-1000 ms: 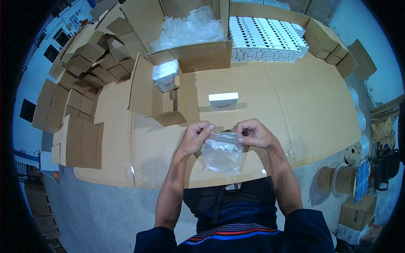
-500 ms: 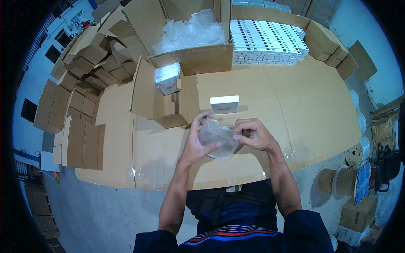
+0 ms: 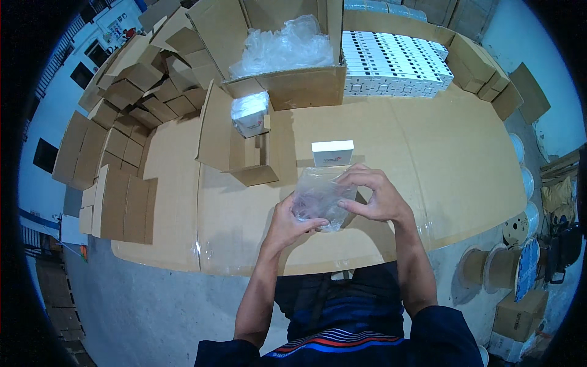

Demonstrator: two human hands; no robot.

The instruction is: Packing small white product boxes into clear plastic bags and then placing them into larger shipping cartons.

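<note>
Pinching a clear plastic bag (image 3: 319, 197) at frame centre, left hand (image 3: 286, 223) grips its lower edge, right hand (image 3: 374, 196) its upper right, white box (image 3: 332, 153) just above.

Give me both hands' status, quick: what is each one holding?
Left hand: closed on the lower left of the clear plastic bag.
Right hand: closed on the same bag's right edge.

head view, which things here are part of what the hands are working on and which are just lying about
In hand: clear plastic bag, held by left hand and right hand; small white box just beyond.

Lying about: folded cartons, box of bags, wire spools.
</note>
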